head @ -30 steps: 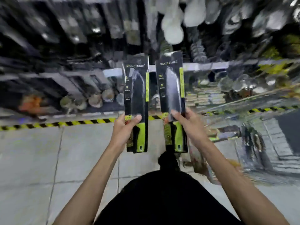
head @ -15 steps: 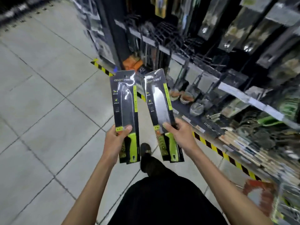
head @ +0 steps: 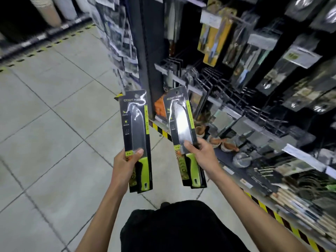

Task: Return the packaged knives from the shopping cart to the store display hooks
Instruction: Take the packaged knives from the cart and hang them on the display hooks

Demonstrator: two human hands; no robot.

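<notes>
My left hand (head: 127,163) grips a packaged knife (head: 136,124) upright: black card, dark blade, green handle; a second card seems stacked behind it. My right hand (head: 201,153) holds another packaged knife (head: 181,122) of the same kind, its blade shining, tilted slightly left. Both packs are held in front of me, apart from each other. To the right stands the store display with bare wire hooks (head: 214,82) and hanging packaged knives (head: 214,35) above. The shopping cart is not in view.
A black shelf upright (head: 145,51) rises just behind the packs. Lower shelves (head: 272,160) on the right carry bowls, utensils and price tags. Yellow-black hazard tape (head: 276,219) lines the shelf base. Grey tiled floor (head: 54,133) spreads to the left.
The view has swung right and up toward the display shelf, which now fills the right side. Both hands still hold their packs, with the gap between them a little wider.
</notes>
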